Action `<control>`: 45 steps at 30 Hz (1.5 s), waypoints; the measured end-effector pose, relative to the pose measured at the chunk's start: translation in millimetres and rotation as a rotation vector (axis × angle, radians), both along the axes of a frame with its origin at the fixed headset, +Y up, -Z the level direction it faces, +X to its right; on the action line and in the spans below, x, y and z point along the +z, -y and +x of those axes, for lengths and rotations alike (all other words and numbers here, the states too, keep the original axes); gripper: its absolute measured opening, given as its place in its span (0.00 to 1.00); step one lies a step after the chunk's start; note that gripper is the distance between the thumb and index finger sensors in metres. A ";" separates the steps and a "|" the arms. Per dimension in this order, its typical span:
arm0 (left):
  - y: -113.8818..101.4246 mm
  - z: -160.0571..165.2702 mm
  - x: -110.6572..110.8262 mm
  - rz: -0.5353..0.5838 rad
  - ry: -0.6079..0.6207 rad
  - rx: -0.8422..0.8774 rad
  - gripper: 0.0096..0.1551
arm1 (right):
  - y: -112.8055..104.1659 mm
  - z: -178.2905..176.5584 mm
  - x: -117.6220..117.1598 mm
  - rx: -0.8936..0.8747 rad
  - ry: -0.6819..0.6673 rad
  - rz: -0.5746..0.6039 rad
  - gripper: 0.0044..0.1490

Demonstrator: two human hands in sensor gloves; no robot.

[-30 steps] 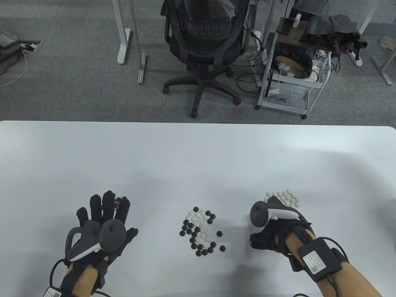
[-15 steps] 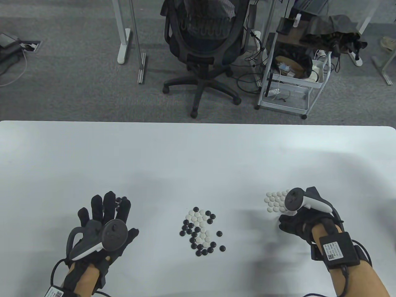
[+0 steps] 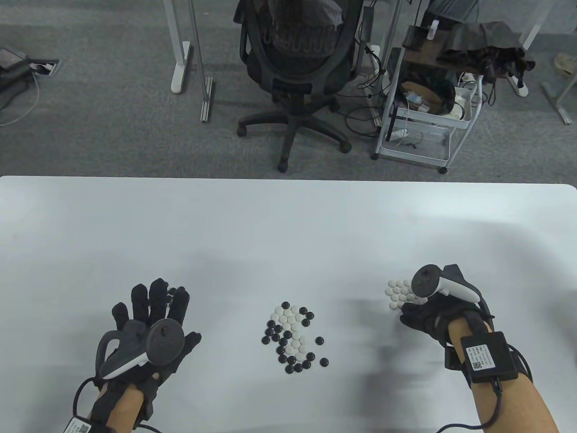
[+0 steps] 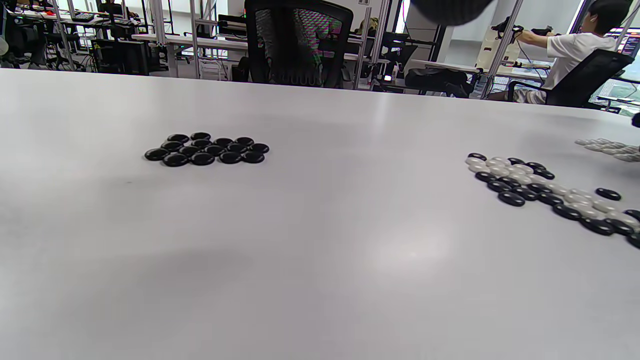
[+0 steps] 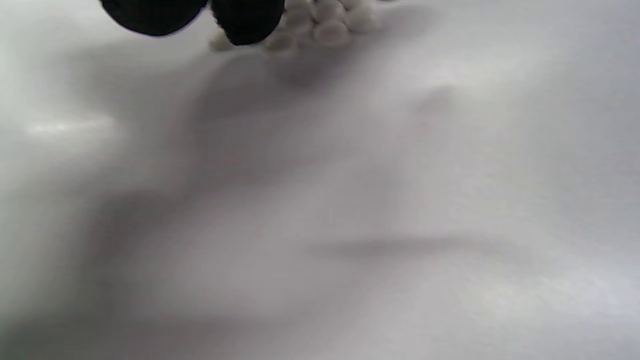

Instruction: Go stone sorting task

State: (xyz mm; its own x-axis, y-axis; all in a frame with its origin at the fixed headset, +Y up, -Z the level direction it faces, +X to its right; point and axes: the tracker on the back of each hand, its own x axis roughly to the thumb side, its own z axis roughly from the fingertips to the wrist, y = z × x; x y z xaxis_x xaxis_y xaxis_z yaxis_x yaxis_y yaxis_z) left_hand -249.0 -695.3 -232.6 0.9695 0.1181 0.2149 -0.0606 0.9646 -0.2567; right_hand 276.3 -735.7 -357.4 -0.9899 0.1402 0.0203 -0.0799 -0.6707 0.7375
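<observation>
A white table (image 3: pixel 288 234) fills the lower half of the table view, its far edge facing grey carpet (image 3: pixel 103 112). Beyond it stand a black office chair (image 3: pixel 293 67), a white wire cart (image 3: pixel 423 112) loaded with cables and boxes, and white desk legs (image 3: pixel 180 49). In the left wrist view a seated person (image 4: pixel 575 55) in a white shirt works at a distant desk.

Three groups of go stones lie on the table. The mixed pile (image 3: pixel 293 337) sits in the middle near the front edge, roughly thirty black and white stones, with two black ones slightly apart on its right. The black group (image 4: pixel 206 149) holds eleven stones in the left wrist view, packed close together at the left. The white group (image 3: pixel 399 294) lies at the right; about ten stones show, the rest hidden under the hand, so the full count cannot be told.

The left hand (image 3: pixel 151 320) hovers flat, palm down, over the black group, fingers straight and spread, holding nothing. The right hand (image 3: pixel 428 313) sits at the near edge of the white group, fingers curled downward; two fingertips (image 5: pixel 247 20) meet the stones, but whether they pinch one is unclear.
</observation>
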 end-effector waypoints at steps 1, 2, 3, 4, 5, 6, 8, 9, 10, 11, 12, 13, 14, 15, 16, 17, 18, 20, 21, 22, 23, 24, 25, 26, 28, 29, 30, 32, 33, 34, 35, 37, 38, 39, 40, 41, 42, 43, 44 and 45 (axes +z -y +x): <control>0.0 -0.3 0.0 0.001 0.000 0.000 0.46 | -4.0 -6.5 0.7 -0.021 -0.016 0.005 0.38; 0.0 -0.4 -0.1 0.000 0.000 0.000 0.47 | -7.2 -13.4 1.9 -0.038 -0.036 0.007 0.38; 0.1 -0.5 -0.3 0.000 -0.001 0.000 0.46 | -10.6 -23.2 3.8 -0.054 -0.066 0.006 0.38; 0.4 -0.5 -0.3 -0.001 -0.001 -0.001 0.46 | -13.6 -35.0 6.5 -0.070 -0.106 0.001 0.38; 0.5 -0.5 -0.4 -0.002 0.000 -0.002 0.46 | -15.4 -44.1 8.6 -0.085 -0.133 -0.004 0.38; 0.7 -0.4 -0.3 -0.004 0.000 -0.004 0.47 | -17.8 -62.4 13.3 -0.112 -0.188 -0.012 0.38; 0.7 -0.1 -0.2 -0.005 0.001 -0.006 0.46 | -18.8 -84.3 19.4 -0.141 -0.256 -0.022 0.38; 0.8 0.0 -0.1 -0.005 0.002 -0.007 0.47 | -18.3 -102.8 24.6 -0.159 -0.310 -0.034 0.38; 0.7 0.1 0.0 -0.004 0.002 -0.006 0.46 | -17.2 -112.3 27.2 -0.160 -0.336 -0.040 0.38; 0.7 0.1 0.1 -0.003 0.002 -0.005 0.46 | -15.0 -124.8 30.1 -0.161 -0.371 -0.050 0.38; 0.7 0.0 0.2 -0.003 0.002 -0.005 0.46 | -13.4 -132.2 31.4 -0.160 -0.392 -0.057 0.38; 0.5 -0.1 0.4 -0.001 0.003 -0.003 0.46 | -11.2 -140.7 32.6 -0.159 -0.414 -0.062 0.38; 0.1 -0.4 0.5 0.002 0.003 -0.002 0.46 | -9.0 -148.8 33.0 -0.160 -0.433 -0.069 0.38; -0.1 -0.6 0.5 0.004 0.002 0.000 0.46 | -6.6 -157.5 32.9 -0.165 -0.448 -0.075 0.38; -0.2 -0.9 0.6 0.004 0.002 0.001 0.46 | -4.9 -162.8 32.5 -0.170 -0.456 -0.076 0.38; -0.2 -1.1 0.7 0.005 0.001 0.004 0.46 | -3.2 -167.4 32.1 -0.173 -0.462 -0.079 0.38; -0.3 -1.2 0.7 0.005 0.002 0.004 0.46 | -1.8 -170.4 31.9 -0.174 -0.466 -0.085 0.38; -1.2 -1.7 1.1 0.011 0.002 0.008 0.46 | 2.9 -177.9 32.8 -0.167 -0.478 -0.103 0.38; -1.6 -2.0 1.3 0.013 0.002 0.010 0.46 | 4.4 -180.9 34.2 -0.157 -0.487 -0.109 0.38; -2.2 -2.3 1.4 0.016 0.002 0.011 0.47 | 5.4 -183.7 35.5 -0.152 -0.498 -0.105 0.38; -2.3 -2.4 1.5 0.017 0.002 0.011 0.46 | 6.4 -185.6 36.1 -0.158 -0.504 -0.102 0.38; -2.5 -2.7 1.5 0.018 0.002 0.011 0.46 | 7.6 -187.4 36.4 -0.163 -0.506 -0.105 0.38; -2.5 -2.9 1.5 0.018 0.002 0.013 0.46 | 9.0 -189.0 36.6 -0.161 -0.507 -0.109 0.38; -2.4 -3.0 1.5 0.018 0.002 0.013 0.46 | 9.9 -189.8 36.5 -0.156 -0.508 -0.110 0.39; -2.4 -3.2 1.7 0.018 0.001 0.015 0.46 | 13.2 -192.3 35.4 -0.137 -0.512 -0.115 0.39; -2.4 -3.2 1.8 0.018 0.002 0.015 0.46 | 14.2 -192.7 35.0 -0.133 -0.511 -0.117 0.39; -2.4 -3.2 1.9 0.019 0.002 0.015 0.46 | 16.1 -192.8 34.5 -0.128 -0.506 -0.119 0.39; -2.5 -3.2 2.3 0.022 0.002 0.016 0.47 | 19.8 -190.0 32.2 -0.112 -0.501 -0.127 0.39; -2.4 -3.3 2.3 0.023 0.002 0.015 0.46 | 20.2 -188.3 30.9 -0.115 -0.494 -0.128 0.38; -2.4 -3.4 2.3 0.024 0.002 0.014 0.46 | 19.9 -185.2 28.7 -0.112 -0.481 -0.120 0.38; -2.4 -3.6 2.3 0.025 0.002 0.015 0.46 | 18.8 -180.8 25.7 -0.095 -0.467 -0.107 0.38; -2.3 -3.7 2.2 0.023 0.002 0.016 0.46 | 17.6 -172.3 19.9 -0.080 -0.438 -0.099 0.38; -2.2 -3.6 2.3 0.022 0.001 0.015 0.46 | 17.1 -166.1 16.1 -0.072 -0.418 -0.098 0.38; -2.3 -3.5 2.4 0.021 0.001 0.013 0.46 | 15.9 -154.1 9.3 -0.055 -0.378 -0.092 0.38; -2.3 -3.5 2.4 0.021 0.001 0.013 0.46 | 15.4 -149.5 7.2 -0.049 -0.364 -0.090 0.38; -2.4 -3.4 2.6 0.022 0.002 0.014 0.46 | 14.0 -136.6 1.9 -0.032 -0.327 -0.082 0.38; -2.6 -3.3 2.7 0.023 0.003 0.014 0.46 | 13.0 -126.7 -1.1 -0.020 -0.301 -0.079 0.37; -2.5 -3.4 2.7 0.024 0.003 0.014 0.46 | 12.7 -123.1 -1.9 -0.015 -0.293 -0.079 0.37; -2.4 -3.5 2.6 0.024 0.003 0.014 0.46 | 11.5 -110.5 -3.6 0.002 -0.266 -0.078 0.37; -2.4 -3.5 2.6 0.024 0.003 0.015 0.46 | 11.0 -101.2 -3.7 0.013 -0.250 -0.076 0.37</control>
